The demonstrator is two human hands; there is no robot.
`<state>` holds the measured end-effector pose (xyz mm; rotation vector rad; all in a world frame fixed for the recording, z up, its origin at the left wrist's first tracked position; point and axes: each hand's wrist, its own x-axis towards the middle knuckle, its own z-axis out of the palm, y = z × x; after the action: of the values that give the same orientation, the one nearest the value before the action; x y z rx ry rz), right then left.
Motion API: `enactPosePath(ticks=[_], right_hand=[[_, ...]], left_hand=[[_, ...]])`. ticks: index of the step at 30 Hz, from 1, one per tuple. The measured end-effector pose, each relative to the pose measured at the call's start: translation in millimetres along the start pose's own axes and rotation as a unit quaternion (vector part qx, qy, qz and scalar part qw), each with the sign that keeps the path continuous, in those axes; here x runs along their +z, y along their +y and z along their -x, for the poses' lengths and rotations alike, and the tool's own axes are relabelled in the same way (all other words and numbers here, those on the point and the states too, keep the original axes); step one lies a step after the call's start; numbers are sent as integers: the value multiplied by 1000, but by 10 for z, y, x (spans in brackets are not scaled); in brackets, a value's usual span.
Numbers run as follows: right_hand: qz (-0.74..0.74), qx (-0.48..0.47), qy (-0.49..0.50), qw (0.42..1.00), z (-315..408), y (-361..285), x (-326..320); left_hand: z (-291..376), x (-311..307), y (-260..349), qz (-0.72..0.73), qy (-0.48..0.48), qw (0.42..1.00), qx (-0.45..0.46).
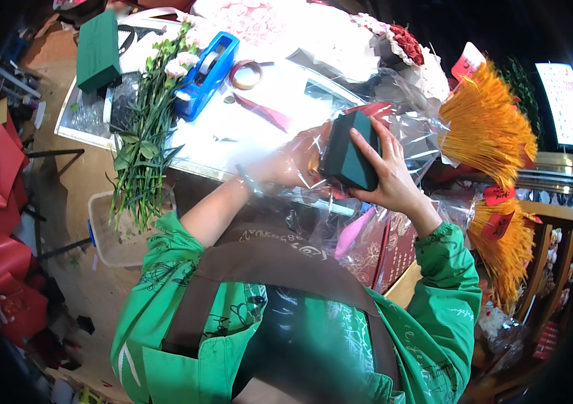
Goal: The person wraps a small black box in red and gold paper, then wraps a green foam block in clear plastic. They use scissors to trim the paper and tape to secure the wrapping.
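Observation:
A dark green block of floral foam (357, 149) is in my right hand (387, 169), whose fingers spread over its side and top. My left hand (304, 151) is at the block's left, behind crinkled clear cellophane (407, 116); glare and the film blur what its fingers grip. Red material shows just above the block. Beyond my left hand, on the bright white tabletop, lie a red ribbon piece (266, 112), a roll of ribbon or tape (246, 74) and a blue tape dispenser (208, 76). Pink carnations with long green stems (147, 131) lie left of the dispenser.
Another green foam block (98, 50) stands at the table's back left. A plastic bin (124, 227) sits below the stems. Orange dried bunches (488, 121) with red tags stand at right, beside wrapped red and white flowers (405, 45). Red wrapped items (3, 161) are at far left.

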<state>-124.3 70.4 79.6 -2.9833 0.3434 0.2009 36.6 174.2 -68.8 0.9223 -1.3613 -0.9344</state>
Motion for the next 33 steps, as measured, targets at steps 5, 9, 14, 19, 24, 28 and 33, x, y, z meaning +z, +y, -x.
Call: enactPosePath(ticks=[5, 9, 14, 19, 24, 28, 33], right_hand=[[-53, 85, 169, 980, 513, 98, -45], [-121, 332, 401, 845, 1818, 736, 817], [-154, 363, 86, 915, 1892, 247, 2518], [-193, 312, 249, 896, 1193, -71, 2548], [-567, 146, 496, 641, 989, 195, 1273], [-660, 157, 418, 604, 646, 406, 940], [-768, 183, 382, 480, 260, 267, 1034]], left_hand=[[2, -490, 37, 43, -152, 979, -130], [-115, -467, -404, 78, -13, 980, -184], [-266, -280, -390, 25, 26, 993, -110], [-378, 96, -8, 246, 214, 935, -140], [-425, 120, 443, 231, 170, 938, -193], [-451, 203, 437, 265, 171, 931, -186], [-451, 266, 578, 174, 241, 927, -229]])
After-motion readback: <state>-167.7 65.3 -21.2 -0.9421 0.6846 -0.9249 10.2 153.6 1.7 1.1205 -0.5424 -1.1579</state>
